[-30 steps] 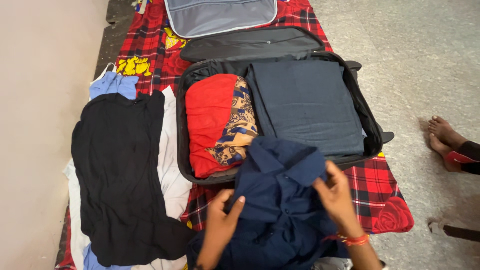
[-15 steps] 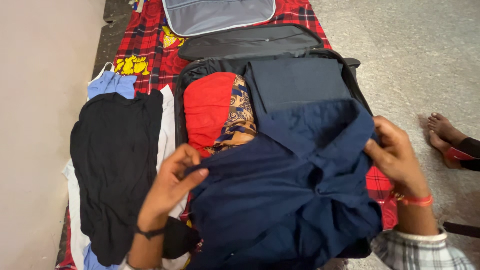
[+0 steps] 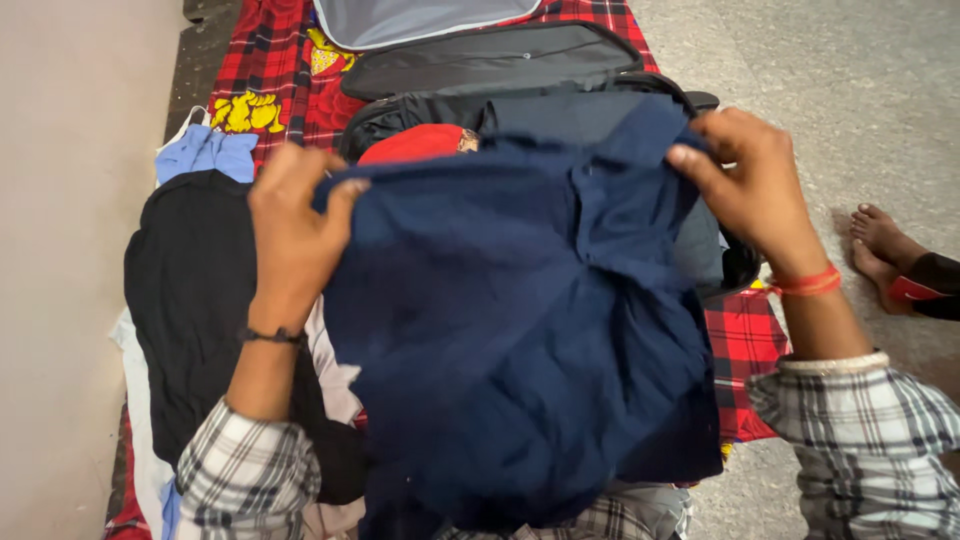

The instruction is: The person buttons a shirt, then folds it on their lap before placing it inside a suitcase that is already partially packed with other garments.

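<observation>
The fingers (image 3: pixel 345 190) of the left hand (image 3: pixel 292 225) curl over the upper left edge of a navy blue shirt (image 3: pixel 510 330), thumb and fingertips pinching the cloth tight, while the fingers (image 3: pixel 690 160) of the right hand (image 3: pixel 755 185) clamp the upper right edge in the same way, so both hands are closed on the garment. The shirt hangs spread between them, held up above an open black suitcase (image 3: pixel 500 75) and hiding most of what lies inside it; its lower part bunches loosely down toward the person's lap. Above the shirt's top edge a strip of red folded cloth (image 3: pixel 415 145) shows inside the case, with a small patch of patterned brown fabric just beside it, and to the right a dark grey folded garment (image 3: pixel 590 112) peeks out behind the navy cloth. The suitcase rests on a red plaid blanket (image 3: pixel 745 340) with yellow and red flower prints, spread over the floor (image 3: pixel 850 90). The grey-lined lid (image 3: pixel 420 18) of the case lies open at the far end. To the left, beside the case, a black garment (image 3: pixel 185 300) lies flat on top of white cloth, and a light blue garment (image 3: pixel 205 152) sits just beyond it near the wall. The left wrist carries a thin black band, the right wrist a red thread band (image 3: pixel 808 282), and both arms wear checked sleeves. At the far right edge, another person's bare feet (image 3: pixel 885 245) rest on the floor, well apart from the shirt.
</observation>
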